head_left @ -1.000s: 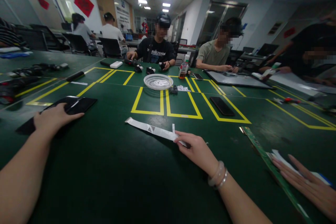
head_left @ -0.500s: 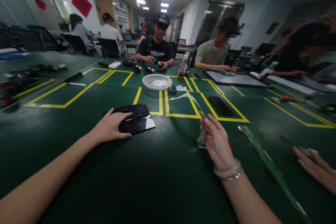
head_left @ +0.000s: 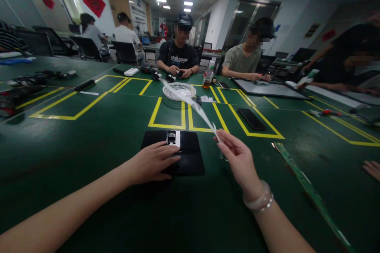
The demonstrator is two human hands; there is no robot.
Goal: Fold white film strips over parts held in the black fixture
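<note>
In front of me lies a black rectangular plate (head_left: pixel 190 164) with a glossy surface. It has a small square metal fitting with a white strip (head_left: pixel 172 138) near its far edge. My left hand (head_left: pixel 156 162) rests on the plate's left part, fingers stretched out flat over it. Between the thumb and fingertips of my right hand (head_left: pixel 237 158) is a long, thin, whitish see-through strip of film (head_left: pixel 197 108). The film rises away to the upper left, across the view of the basket, its far end blurred. Something clear shows partly behind the right hand; I cannot make it out.
A white plastic basket (head_left: pixel 179 91) stands mid-table. To the right are a black phone-like slab (head_left: pixel 252 119) and a long green circuit board (head_left: pixel 311 193). A drink bottle (head_left: pixel 208 78) stands farther back. Co-workers sit across the table; another person's fingers (head_left: pixel 372 169) show at the right edge.
The black plate has moved right and turned, its square fitting now showing. My left hand has gone from gripping it to lying flat on it. The film now stretches farther up and left.
</note>
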